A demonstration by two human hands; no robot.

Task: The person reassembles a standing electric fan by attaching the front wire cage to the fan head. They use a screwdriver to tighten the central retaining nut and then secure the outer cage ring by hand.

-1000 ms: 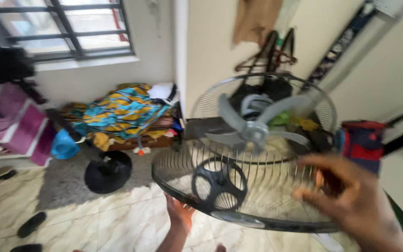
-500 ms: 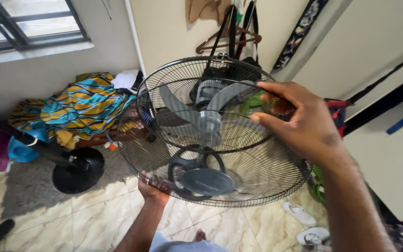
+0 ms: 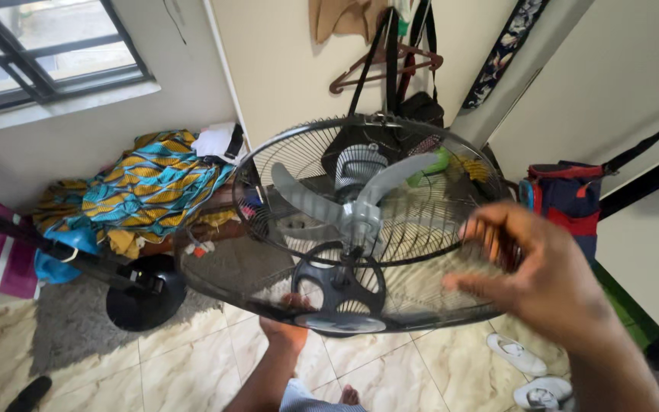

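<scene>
Clearly the thing in hand is the head of a standing fan (image 3: 360, 229): two black wire guard halves with grey blades (image 3: 360, 206) between them, held up in the air over the pale tiled floor (image 3: 154, 366), well clear of the fan's round black base (image 3: 146, 297) lying to the left. The front guard (image 3: 345, 294) hangs open and tilted toward the viewer, its dark hub ring facing down. The left hand (image 3: 287, 328) reaches up from below and closes on the lower rim of that front guard. The right hand (image 3: 547, 278) is blurred, fingers spread and curled at the right edge of the wire; whether it actually grips the rim I cannot tell. As a judgement, the guard is light but springy, its thin wires bending easily and slipping under the fingers, so the stiff outer rim is the better place to hold, at two opposite sides. The motor end likely carries most of the weight. A blue and red bag (image 3: 566, 198) stands against the wall, and patterned cloth (image 3: 154, 187) lies heaped under the window.
</scene>
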